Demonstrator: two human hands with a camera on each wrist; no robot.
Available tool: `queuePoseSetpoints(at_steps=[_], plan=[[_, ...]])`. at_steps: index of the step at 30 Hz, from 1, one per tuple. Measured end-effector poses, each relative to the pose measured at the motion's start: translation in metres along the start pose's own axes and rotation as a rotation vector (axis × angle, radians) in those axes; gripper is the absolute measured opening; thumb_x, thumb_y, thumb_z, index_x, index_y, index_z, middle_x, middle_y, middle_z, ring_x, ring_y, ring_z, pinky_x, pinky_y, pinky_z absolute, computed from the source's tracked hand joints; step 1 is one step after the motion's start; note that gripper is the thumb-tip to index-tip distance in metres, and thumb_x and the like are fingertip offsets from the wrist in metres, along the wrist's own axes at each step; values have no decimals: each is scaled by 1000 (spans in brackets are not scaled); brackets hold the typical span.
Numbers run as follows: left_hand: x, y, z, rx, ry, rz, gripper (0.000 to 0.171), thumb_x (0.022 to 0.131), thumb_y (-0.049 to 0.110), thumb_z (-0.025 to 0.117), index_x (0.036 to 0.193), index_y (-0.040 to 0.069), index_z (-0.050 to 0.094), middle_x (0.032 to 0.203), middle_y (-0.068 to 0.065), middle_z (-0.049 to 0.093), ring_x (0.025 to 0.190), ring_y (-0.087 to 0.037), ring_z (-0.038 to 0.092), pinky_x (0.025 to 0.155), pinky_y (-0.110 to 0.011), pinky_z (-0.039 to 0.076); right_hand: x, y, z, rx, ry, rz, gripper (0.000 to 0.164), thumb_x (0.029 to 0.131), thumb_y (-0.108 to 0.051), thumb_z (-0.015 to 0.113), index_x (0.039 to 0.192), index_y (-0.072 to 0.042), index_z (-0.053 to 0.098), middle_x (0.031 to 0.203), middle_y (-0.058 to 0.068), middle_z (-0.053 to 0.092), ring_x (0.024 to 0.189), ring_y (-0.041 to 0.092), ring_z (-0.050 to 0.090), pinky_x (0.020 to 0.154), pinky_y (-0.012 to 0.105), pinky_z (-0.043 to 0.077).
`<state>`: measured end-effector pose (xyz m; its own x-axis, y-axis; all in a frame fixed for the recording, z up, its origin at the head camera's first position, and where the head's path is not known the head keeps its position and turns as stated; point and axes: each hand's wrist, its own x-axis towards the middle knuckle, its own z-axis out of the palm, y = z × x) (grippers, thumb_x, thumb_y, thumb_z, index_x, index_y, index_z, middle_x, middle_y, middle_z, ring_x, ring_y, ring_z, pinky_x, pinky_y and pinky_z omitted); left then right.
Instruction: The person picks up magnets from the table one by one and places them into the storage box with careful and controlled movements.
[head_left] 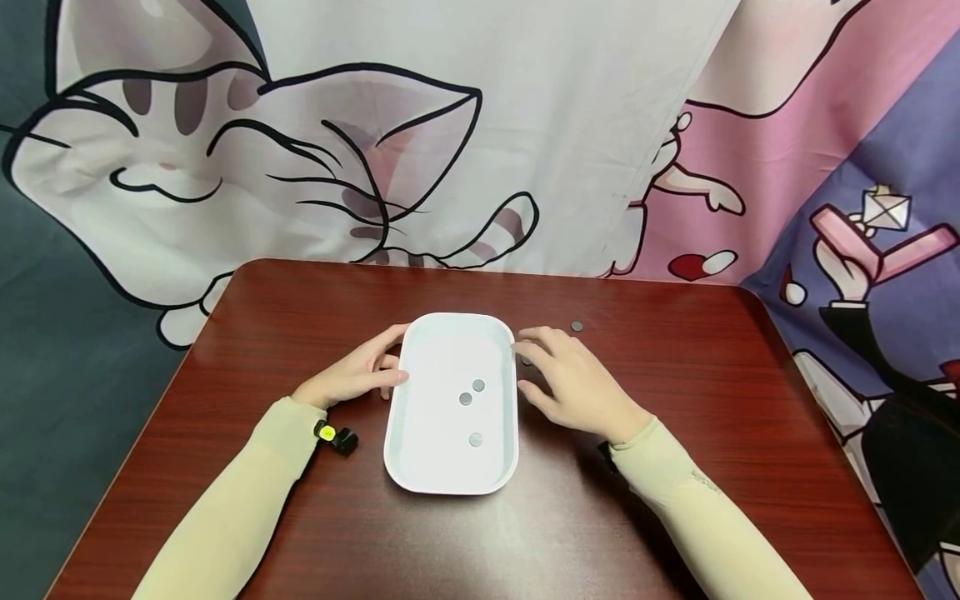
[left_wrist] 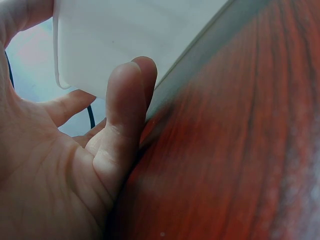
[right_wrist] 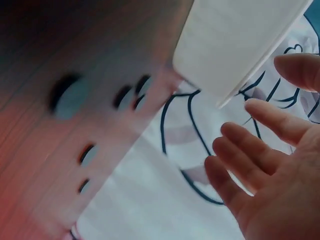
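Observation:
A white rectangular tray [head_left: 450, 475] lies lengthwise before me, with three small grey, coin-like discs [head_left: 476, 439] on its floor. At its left side my left hand [head_left: 358, 372] touches the rim with the thumb, the index finger reaching along the far left edge. The left wrist view shows a bent finger [left_wrist: 127, 100] beside the tray's outer wall. My right hand [head_left: 573, 379] hovers by the right rim, fingers spread and slightly bent. Nothing shows in its palm [right_wrist: 280, 200]. One grey disc [head_left: 527, 361] is partly hidden by that hand.
Another disc [head_left: 577, 326] lies on the brown wooden table [head_left: 315, 517] beyond the right hand. In the right wrist view, several loose discs [right_wrist: 72, 100] rest on the tabletop. A printed cartoon curtain [head_left: 585, 125] hangs behind the far table edge.

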<state>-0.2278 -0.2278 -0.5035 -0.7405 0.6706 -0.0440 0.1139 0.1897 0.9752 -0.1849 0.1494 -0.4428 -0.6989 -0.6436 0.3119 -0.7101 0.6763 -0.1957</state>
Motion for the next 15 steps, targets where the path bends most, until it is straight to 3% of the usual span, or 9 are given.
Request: queuePoseSetpoints(at_steps=[5, 9, 15], plan=[[1, 1, 1, 1, -1, 2, 77, 101, 9, 64, 164, 18, 21, 102, -19, 72, 61, -23, 58, 58, -32, 54, -17, 14, -8, -33, -43, 76, 54, 95, -31, 71, 141, -6, 61, 151, 19, 53, 135, 36, 55, 108, 57, 47], [0, 0, 1, 4, 1, -4, 77, 101, 9, 64, 164, 18, 20, 92, -14, 72, 62, -27, 57, 58, -32, 54, -28, 25, -11, -52, -67, 101, 55, 94, -31, 72, 140, -3, 61, 150, 22, 53, 135, 39, 55, 110, 58, 46], [1, 0, 1, 0, 3, -9, 79, 101, 8, 64, 165, 18, 19, 92, -13, 71, 62, -26, 56, 59, -32, 53, -42, 36, -8, -75, -82, 94, 51, 90, -27, 76, 133, -1, 65, 139, 21, 59, 125, 39, 60, 102, 58, 50]])
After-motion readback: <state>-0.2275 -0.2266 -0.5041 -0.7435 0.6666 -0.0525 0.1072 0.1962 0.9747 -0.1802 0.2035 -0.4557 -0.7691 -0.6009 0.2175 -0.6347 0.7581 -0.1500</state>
